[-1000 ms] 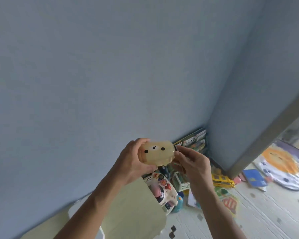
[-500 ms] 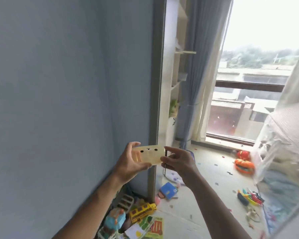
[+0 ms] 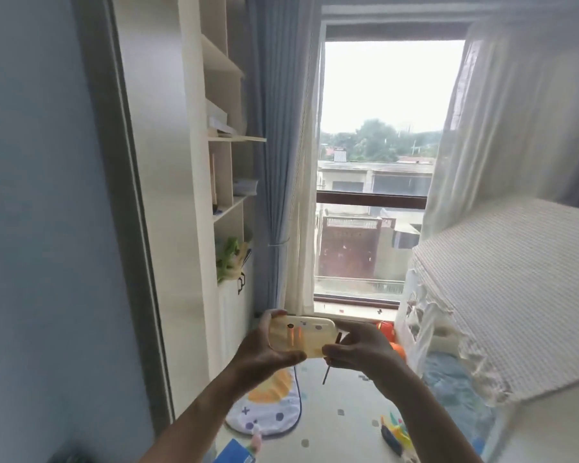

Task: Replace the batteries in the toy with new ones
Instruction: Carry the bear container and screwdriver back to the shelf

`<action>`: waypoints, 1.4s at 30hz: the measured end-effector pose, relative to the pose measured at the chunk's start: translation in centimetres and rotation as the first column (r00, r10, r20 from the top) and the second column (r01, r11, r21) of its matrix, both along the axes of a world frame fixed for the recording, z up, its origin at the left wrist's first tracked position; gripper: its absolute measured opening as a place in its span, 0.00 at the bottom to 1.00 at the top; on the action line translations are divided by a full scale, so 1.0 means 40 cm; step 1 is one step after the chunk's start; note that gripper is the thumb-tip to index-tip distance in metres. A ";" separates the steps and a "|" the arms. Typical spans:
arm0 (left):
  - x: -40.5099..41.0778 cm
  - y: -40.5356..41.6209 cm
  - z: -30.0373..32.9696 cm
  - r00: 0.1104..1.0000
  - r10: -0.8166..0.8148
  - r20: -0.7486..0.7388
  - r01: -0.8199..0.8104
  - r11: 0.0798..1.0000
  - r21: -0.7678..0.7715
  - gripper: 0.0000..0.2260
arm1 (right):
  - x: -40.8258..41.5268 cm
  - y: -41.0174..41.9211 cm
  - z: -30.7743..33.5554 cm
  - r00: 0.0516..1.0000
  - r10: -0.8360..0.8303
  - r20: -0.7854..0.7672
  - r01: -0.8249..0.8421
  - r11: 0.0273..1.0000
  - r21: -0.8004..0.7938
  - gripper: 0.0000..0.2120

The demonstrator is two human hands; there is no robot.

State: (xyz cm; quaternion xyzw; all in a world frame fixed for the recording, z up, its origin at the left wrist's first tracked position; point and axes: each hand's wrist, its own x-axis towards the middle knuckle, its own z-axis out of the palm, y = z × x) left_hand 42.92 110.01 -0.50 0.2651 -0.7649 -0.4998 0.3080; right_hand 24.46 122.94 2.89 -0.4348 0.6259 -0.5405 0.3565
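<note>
A cream-yellow rounded toy (image 3: 306, 335) is held up in the air in front of me, its long side level, with small dark dots and two orange marks on the side that faces me. My left hand (image 3: 264, 354) grips its left end, thumb underneath and fingers over the top. My right hand (image 3: 361, 354) pinches its right end. A thin dark rod-like tool (image 3: 326, 375) sticks down from between the right hand's fingers. No batteries are in view.
A pale shelf unit (image 3: 221, 168) stands at the left beside the blue wall. The window (image 3: 378, 168) with curtains is straight ahead. A bed with a white cover (image 3: 502, 289) fills the right. Toys (image 3: 393, 432) and a round play mat (image 3: 268, 409) lie on the floor.
The view has swung right, from the blue wall corner to the window and bed. Both hands have kept hold of the toy, which now shows a different side.
</note>
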 end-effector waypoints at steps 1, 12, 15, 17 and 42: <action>-0.052 -0.041 -0.012 1.000 -0.017 -0.012 0.017 1.000 0.002 0.38 | -0.046 -0.036 -0.008 1.000 -0.017 0.005 0.017 1.000 -0.001 0.22; -0.606 -0.612 -0.028 0.994 -0.083 -0.077 0.085 0.996 0.020 0.40 | -0.543 -0.544 -0.006 0.982 -0.145 0.118 0.147 0.989 -0.014 0.19; -0.757 -0.771 -0.020 0.993 -0.097 -0.065 0.099 0.995 0.016 0.40 | -0.694 -0.697 -0.005 0.976 -0.158 0.147 0.165 0.986 -0.037 0.14; -0.863 -0.881 -0.023 0.994 -0.080 -0.075 0.083 0.996 0.028 0.42 | -0.804 -0.808 -0.012 0.977 -0.142 0.157 0.151 0.987 -0.051 0.14; -1.357 -2.299 0.031 0.760 0.650 -0.005 -0.639 0.745 -0.193 0.45 | -1.432 -2.562 0.042 0.885 0.465 0.032 -0.466 0.885 0.005 0.24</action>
